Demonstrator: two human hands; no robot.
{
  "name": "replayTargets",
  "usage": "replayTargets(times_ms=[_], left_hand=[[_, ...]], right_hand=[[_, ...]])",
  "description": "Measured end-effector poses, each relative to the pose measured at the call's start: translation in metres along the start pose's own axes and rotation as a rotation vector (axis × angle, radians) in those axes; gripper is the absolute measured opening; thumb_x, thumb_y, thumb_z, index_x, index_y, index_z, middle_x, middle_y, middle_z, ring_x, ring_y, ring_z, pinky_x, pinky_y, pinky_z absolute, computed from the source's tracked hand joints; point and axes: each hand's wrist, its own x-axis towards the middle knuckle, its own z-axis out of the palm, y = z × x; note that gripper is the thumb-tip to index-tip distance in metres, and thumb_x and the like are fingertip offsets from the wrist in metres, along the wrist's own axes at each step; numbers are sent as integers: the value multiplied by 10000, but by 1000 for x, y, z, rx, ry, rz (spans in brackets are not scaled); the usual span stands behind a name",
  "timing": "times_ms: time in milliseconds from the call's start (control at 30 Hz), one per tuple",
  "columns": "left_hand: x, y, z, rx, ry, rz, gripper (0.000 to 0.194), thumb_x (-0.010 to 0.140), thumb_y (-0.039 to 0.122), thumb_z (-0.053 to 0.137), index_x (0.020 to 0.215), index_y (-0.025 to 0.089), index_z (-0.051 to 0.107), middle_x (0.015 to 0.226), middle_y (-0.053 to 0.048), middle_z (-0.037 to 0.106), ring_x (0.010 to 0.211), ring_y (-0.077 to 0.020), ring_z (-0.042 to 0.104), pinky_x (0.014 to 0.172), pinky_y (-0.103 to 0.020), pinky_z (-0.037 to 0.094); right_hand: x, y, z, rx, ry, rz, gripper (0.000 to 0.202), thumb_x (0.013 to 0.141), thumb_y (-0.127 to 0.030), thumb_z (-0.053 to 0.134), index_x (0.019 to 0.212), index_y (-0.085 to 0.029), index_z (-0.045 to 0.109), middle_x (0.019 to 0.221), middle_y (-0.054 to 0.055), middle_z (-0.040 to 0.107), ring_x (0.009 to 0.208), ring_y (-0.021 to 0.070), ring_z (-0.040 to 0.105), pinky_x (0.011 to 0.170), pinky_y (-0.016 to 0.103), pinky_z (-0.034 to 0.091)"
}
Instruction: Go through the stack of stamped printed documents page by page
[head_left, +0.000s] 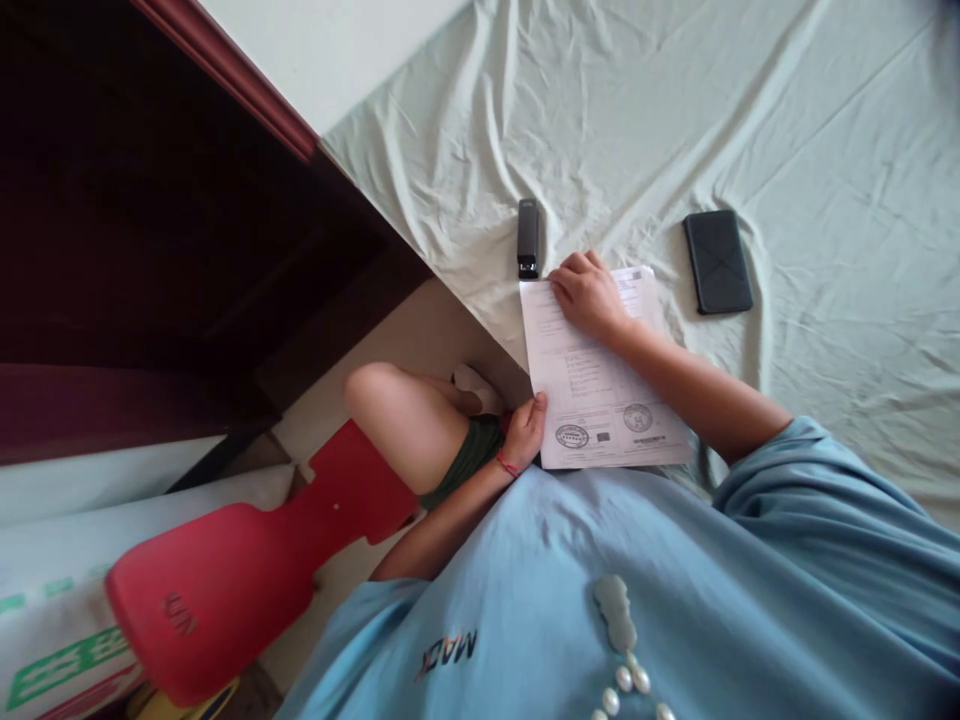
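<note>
A small stack of printed papers (pixel 592 385) with round and oval stamps lies partly on the pale bed sheet, its left side reaching over the edge. My left hand (pixel 523 432) grips the stack's lower left edge, thumb on top; the fingers underneath are hidden. At the top edge, my right hand (pixel 589 290) has its fingers bent and closed over the papers; its fingertips are partly hidden. Just beyond the top left corner lies a black stapler (pixel 528 238), close to my right hand but not held.
A dark phone-like case (pixel 718 262) lies on the wrinkled sheet (pixel 847 200) to the right. A red plastic chair (pixel 225 590) stands at lower left, near white bags (pixel 67 540) with green print. Dark red furniture (pixel 150 200) fills the upper left.
</note>
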Motion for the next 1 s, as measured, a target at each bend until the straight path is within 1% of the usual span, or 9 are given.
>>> replayTargets(times_ms=[100, 233, 367, 433, 500, 600, 700, 833, 1000], left_hand=[[-3, 3, 1, -16, -28, -8, 788, 905, 896, 461, 876, 148, 707, 918, -137, 784, 840, -240, 716, 827, -372, 576], [-8, 6, 2, 104, -14, 25, 794, 921, 895, 422, 830, 154, 693, 828, -117, 770, 756, -232, 691, 706, -351, 540], [-12, 7, 2, 178, 8, 77, 775, 949, 874, 389, 789, 168, 668, 779, -106, 744, 736, -232, 678, 689, -347, 525], [-13, 7, 2, 173, 15, 75, 762, 939, 875, 412, 758, 174, 650, 730, -92, 719, 686, -220, 649, 665, -346, 510], [-14, 8, 3, 144, 8, 61, 747, 928, 872, 444, 759, 175, 652, 717, -83, 713, 676, -215, 637, 652, -341, 501], [-14, 14, 2, 92, -5, 46, 716, 932, 844, 483, 869, 162, 691, 823, -96, 761, 759, -232, 673, 684, -340, 519], [-12, 27, 0, 86, 19, 89, 646, 965, 786, 504, 999, 167, 689, 915, -91, 772, 822, -226, 686, 721, -325, 521], [-2, 55, -3, 136, 91, 185, 580, 991, 747, 505, 926, 185, 634, 841, -64, 726, 761, -191, 644, 678, -294, 476], [16, 80, -3, 124, 115, 217, 619, 1003, 750, 474, 936, 175, 690, 877, -90, 763, 852, -224, 701, 754, -313, 519]], right_hand=[[2, 0, -1, 17, -11, 6, 373, 1060, -245, 426, 1071, -158, 788, 1140, 169, 694, 1096, 327, 539, 1036, 463, 448], [8, 6, -4, 25, -38, -14, 369, 1057, -319, 469, 1096, -150, 795, 1089, 161, 675, 1055, 310, 558, 1066, 461, 424], [16, 14, -12, 142, -111, -104, 294, 1005, -369, 551, 964, -183, 775, 1018, 119, 677, 1015, 280, 586, 1081, 471, 405], [17, 17, -18, 248, -158, -114, 257, 983, -357, 554, 925, -201, 750, 960, 84, 687, 950, 248, 599, 1004, 432, 442], [17, 18, -26, 350, -201, -83, 243, 977, -355, 544, 917, -209, 729, 882, 47, 683, 841, 205, 591, 867, 371, 462], [16, 16, -38, 438, -230, -50, 231, 973, -375, 570, 896, -210, 711, 772, 1, 641, 719, 157, 543, 736, 323, 426], [18, 11, -51, 485, -239, -70, 234, 970, -403, 614, 867, -211, 699, 740, -14, 610, 700, 140, 509, 710, 312, 410], [20, 2, -62, 515, -239, -94, 290, 972, -466, 640, 845, -210, 692, 742, -9, 605, 710, 141, 494, 700, 319, 408], [17, -6, -69, 513, -212, -83, 313, 975, -506, 628, 865, -221, 694, 734, 2, 605, 698, 153, 484, 674, 331, 422]])
